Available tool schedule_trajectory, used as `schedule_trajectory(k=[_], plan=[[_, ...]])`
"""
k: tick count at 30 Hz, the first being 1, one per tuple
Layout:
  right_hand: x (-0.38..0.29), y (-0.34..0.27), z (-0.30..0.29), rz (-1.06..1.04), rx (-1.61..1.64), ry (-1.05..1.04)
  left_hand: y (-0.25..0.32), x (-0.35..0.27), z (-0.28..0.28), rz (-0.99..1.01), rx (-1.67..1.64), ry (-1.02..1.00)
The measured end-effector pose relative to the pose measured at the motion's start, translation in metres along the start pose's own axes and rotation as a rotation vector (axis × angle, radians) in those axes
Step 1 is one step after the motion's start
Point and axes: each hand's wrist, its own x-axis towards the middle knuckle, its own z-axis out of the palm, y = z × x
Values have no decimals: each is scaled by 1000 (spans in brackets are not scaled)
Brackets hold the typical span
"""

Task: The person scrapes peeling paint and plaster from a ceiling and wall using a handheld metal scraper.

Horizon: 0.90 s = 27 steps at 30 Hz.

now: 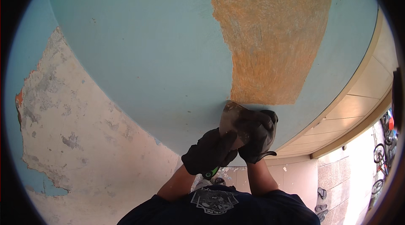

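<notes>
A broad, flat metal scraper blade (pixel 230 118) stands tilted against the light-blue painted surface (pixel 152 51), its upper edge near the lower left corner of a bare, orange-brown patch (pixel 272 48). My left hand (pixel 210 149), in a black glove, grips the scraper low on its left side; a green and black handle end (pixel 210 173) shows beneath that hand. My right hand (pixel 258 133), also in a black glove, is closed around the blade's right side, just below the patch. The fingertips of the right hand are partly hidden.
At the left is a wall (pixel 95 136) with peeled paint and rough, pale plaster. A beige frame edge (pixel 354 79) curves along the right. Pale floor tiles (pixel 294 174) with paint flakes lie below. Sandals (pixel 321 192) and bicycles (pixel 379 153) are at the lower right.
</notes>
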Motion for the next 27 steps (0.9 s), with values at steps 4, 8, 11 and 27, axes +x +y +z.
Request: schedule_trajectory(k=[4,8,11,27], plan=[[-1,1,-1,24,27,-22,-2,1,-7,110,209,8],[11,-8,-1,-18,0,-8,-33,10,-19,1075,1094,456],[0,3,-1,9,13,-21,-22,0,-7,293,420,103],[6,-12,2,25,9,-34,-17,0,-20,796,893,176]])
